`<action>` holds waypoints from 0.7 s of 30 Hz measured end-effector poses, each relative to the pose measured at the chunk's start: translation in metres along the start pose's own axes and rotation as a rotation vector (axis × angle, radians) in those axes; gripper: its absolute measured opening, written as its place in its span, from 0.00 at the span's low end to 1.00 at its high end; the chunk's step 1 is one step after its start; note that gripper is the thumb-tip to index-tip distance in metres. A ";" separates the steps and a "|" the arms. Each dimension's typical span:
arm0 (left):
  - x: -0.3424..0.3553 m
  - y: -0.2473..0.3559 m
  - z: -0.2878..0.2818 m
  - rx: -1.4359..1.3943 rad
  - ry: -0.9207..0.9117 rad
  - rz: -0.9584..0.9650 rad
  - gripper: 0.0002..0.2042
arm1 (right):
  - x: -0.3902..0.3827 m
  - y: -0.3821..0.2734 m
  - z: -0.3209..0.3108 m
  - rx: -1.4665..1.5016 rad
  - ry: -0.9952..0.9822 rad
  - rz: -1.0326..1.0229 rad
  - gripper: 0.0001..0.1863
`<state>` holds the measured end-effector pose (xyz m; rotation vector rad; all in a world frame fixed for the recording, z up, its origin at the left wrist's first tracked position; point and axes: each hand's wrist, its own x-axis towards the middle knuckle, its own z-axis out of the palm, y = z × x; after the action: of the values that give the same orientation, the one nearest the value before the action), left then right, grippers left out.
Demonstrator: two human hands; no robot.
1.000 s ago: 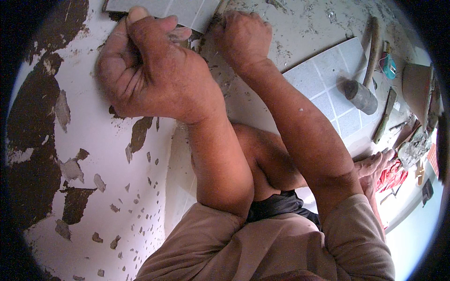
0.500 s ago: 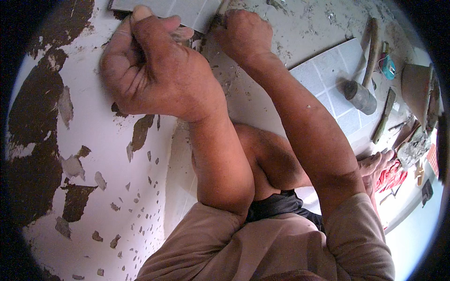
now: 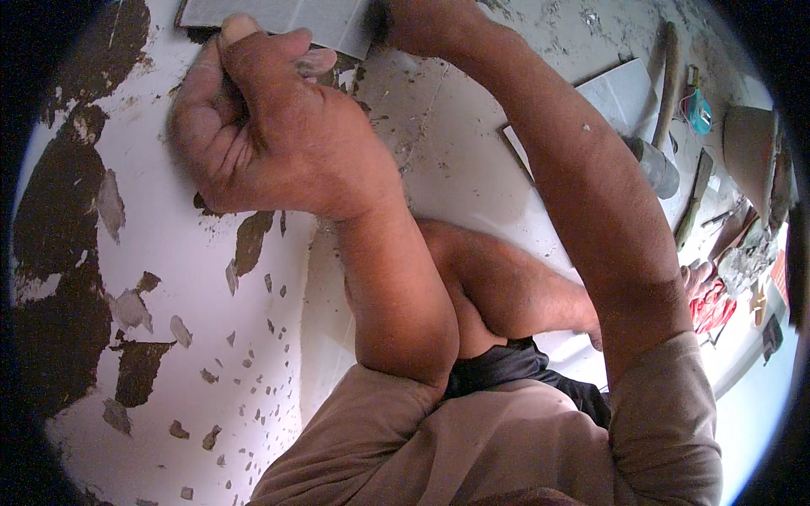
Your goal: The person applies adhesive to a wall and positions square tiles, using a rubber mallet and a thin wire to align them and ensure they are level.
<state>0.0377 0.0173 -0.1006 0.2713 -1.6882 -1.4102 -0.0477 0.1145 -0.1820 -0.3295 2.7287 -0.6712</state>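
The wall (image 3: 194, 278), white with dark patches where the coat has flaked away, fills the left half of the view. At its top edge sits a grey tile (image 3: 278, 18), cut off by the frame so only its lower strip shows. The left hand (image 3: 270, 135) presses against the wall just under the tile, its fingers curled in loosely and the thumb tip touching the tile's lower edge; it grips nothing that can be seen. The right arm (image 3: 582, 202) reaches up past it to the tile's right corner, but the right hand (image 3: 413, 21) is mostly out of frame, so its opening and hold cannot be told.

On the tiled floor (image 3: 472, 169) to the right lies a loose white tile (image 3: 624, 93), partly hidden behind the right arm. Beside it rests a hammer (image 3: 662, 126), its head half covered by the arm. Further right, a small teal object (image 3: 699, 111) and a heap of tools and debris (image 3: 742, 253) are too blurred and bent by the lens to identify. No container can be made out.
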 end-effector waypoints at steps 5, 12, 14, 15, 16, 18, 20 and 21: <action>0.002 -0.002 -0.002 0.006 0.017 0.024 0.06 | 0.002 -0.003 0.002 -0.015 -0.008 -0.044 0.13; -0.001 0.004 0.007 0.087 0.096 0.015 0.08 | 0.011 -0.006 -0.010 -0.008 -0.088 0.050 0.15; 0.004 -0.001 -0.001 0.069 0.050 -0.002 0.08 | 0.011 -0.008 -0.011 -0.010 -0.112 0.044 0.15; 0.005 -0.003 -0.003 0.048 0.004 -0.019 0.08 | 0.011 -0.009 -0.012 -0.016 -0.134 0.039 0.15; 0.005 -0.001 -0.002 0.049 0.005 -0.019 0.08 | 0.012 -0.009 -0.013 -0.016 -0.134 0.039 0.15; 0.004 0.004 0.002 0.040 0.076 -0.055 0.07 | 0.015 -0.010 -0.013 -0.069 -0.198 -0.004 0.15; 0.002 0.004 0.002 0.070 0.075 -0.020 0.07 | 0.014 -0.013 -0.011 -0.066 -0.180 0.016 0.14; 0.002 0.004 0.001 0.100 0.072 0.015 0.07 | 0.014 -0.014 -0.010 -0.062 -0.161 0.037 0.14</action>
<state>0.0372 0.0179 -0.0962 0.3606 -1.7001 -1.2922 -0.0619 0.1026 -0.1703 -0.3321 2.5993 -0.5266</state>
